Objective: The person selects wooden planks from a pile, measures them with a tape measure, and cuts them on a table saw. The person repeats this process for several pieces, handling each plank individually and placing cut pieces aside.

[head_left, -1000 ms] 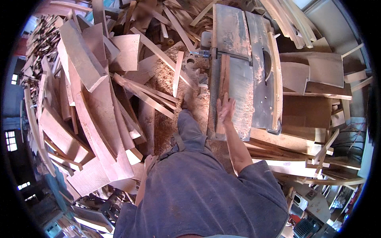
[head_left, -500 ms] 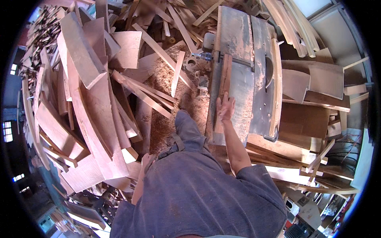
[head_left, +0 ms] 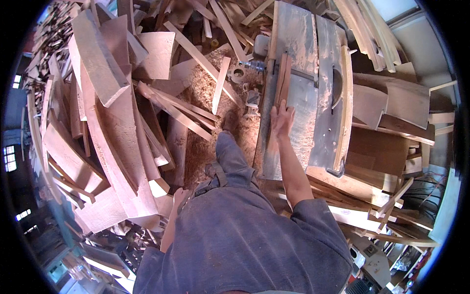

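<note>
Apparently, the right hand (head_left: 282, 120) is steadying a wooden strip (head_left: 283, 76), fingers extended.
The left hand (head_left: 180, 196) is hanging near, hold unclear; moving on is seemingly demanding even pressure.

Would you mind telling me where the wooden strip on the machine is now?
In the head view, right of centre, the wooden strip lies lengthwise near the left edge of the machine's metal bed, under the right hand.

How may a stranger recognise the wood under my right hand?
Find the grey machine right of centre. Along its left side lies a narrow, reddish-brown wooden piece. Unlike the paler strips nearby, it has the right hand on top.
</note>
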A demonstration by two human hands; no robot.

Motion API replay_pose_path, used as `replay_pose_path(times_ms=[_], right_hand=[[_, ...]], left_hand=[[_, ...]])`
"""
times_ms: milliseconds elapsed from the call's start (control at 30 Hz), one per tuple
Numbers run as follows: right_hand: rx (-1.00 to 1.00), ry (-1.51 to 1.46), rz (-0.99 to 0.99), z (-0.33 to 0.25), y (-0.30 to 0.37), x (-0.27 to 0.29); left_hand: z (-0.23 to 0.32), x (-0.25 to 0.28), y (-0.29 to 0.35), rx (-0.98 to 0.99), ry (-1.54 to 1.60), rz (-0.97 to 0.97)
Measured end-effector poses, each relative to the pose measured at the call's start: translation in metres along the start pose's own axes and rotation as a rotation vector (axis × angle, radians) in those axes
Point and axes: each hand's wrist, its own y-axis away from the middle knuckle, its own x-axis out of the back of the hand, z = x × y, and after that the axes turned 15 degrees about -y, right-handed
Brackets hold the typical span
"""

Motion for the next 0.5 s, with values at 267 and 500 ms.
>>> replay_pose_path(times_ms=[267, 500], right_hand=[[0.018, -0.044, 0.061, 0.006, -0.040, -0.013], [-0.008, 0.001, 0.070, 0.015, -0.118, -0.038]], left_hand=[[0.067, 0.035, 0.013, 0.068, 0.070, -0.109], [0.022, 0.015, -0.002, -0.110, -0.298, -0.036]])
